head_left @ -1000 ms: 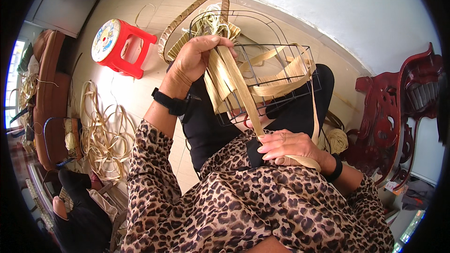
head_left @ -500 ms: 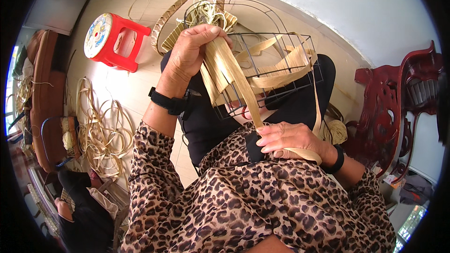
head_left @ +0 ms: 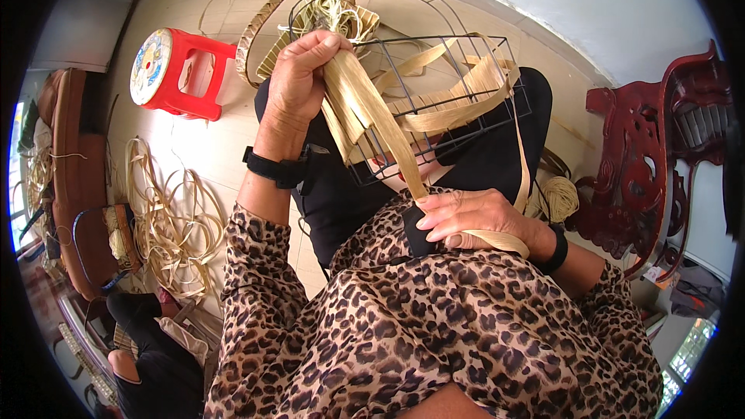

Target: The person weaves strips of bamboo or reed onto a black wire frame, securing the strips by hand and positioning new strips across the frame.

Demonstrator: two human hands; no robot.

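Note:
A black wire basket frame (head_left: 434, 37) rests on my lap, with flat tan strips (head_left: 458, 118) woven through part of it. At its left end, my left hand (head_left: 299, 70) is closed round the top of a wide tan strip (head_left: 392, 136), thumb uppermost. That strip runs taut down toward my waist. There my right hand (head_left: 485, 216) pinches its lower part between thumb and fingers, and the tail loops out under the palm. Another thin strip hangs from the frame's right side past my right hand. My left fingertips are hidden behind the strips.
Beyond the frame stands a handled woven basket (head_left: 256, 23) with pale fibres. A red stool (head_left: 194, 74) is at the far left, above loose coiled strips (head_left: 178, 240) on the floor. On the right are a twine ball (head_left: 559, 198) and carved dark-red furniture (head_left: 632, 163). Another person's dark-clothed limb (head_left: 159, 357) shows lower left.
Both hands, the frame and the strip sit slightly farther left and up in the picture. The grips look the same.

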